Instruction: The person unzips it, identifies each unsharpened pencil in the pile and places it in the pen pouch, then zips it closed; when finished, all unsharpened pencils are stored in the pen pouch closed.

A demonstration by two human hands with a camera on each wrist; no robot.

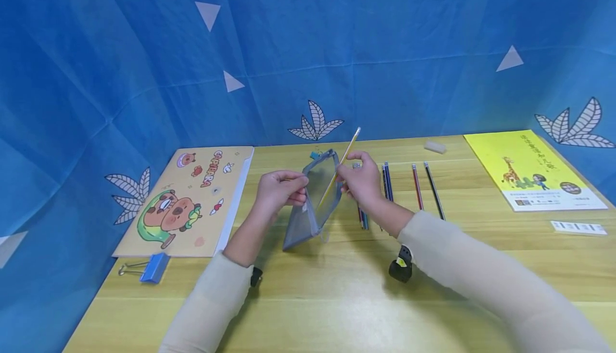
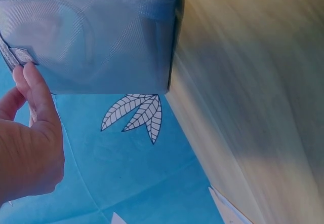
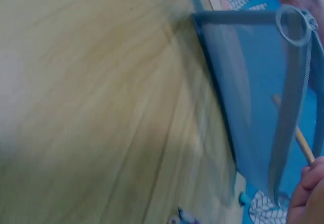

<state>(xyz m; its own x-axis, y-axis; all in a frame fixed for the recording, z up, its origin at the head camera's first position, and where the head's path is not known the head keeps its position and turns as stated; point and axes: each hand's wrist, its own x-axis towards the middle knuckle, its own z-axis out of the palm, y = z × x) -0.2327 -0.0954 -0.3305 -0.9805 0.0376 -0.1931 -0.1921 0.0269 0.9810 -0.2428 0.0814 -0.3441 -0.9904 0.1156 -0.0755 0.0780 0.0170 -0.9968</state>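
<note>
My left hand (image 1: 279, 191) pinches the upper edge of a grey-blue see-through mesh zip pouch (image 1: 299, 229), which is held tilted with its mouth spread. A yellow pencil (image 1: 351, 143) is gripped between the thumb and fingers of my right hand (image 1: 362, 181). Its eraser end points up, and its lower part slants down into the pouch's mouth. Through the mesh in the right wrist view, the pencil's lower end (image 3: 277, 100) shows. A ring hangs at the zip's near end. In the left wrist view, the fingertips press a small pale tag (image 2: 23, 56) on the pouch's side.
Right of the pouch lie several pencils, among them a red pencil (image 1: 417, 186) and a black pencil (image 1: 434, 190). An eraser (image 1: 435, 146), a yellow book (image 1: 534, 168) and a white strip (image 1: 577, 228) are further right. To the left are a capybara folder (image 1: 192, 203) and a blue binder clip (image 1: 155, 268).
</note>
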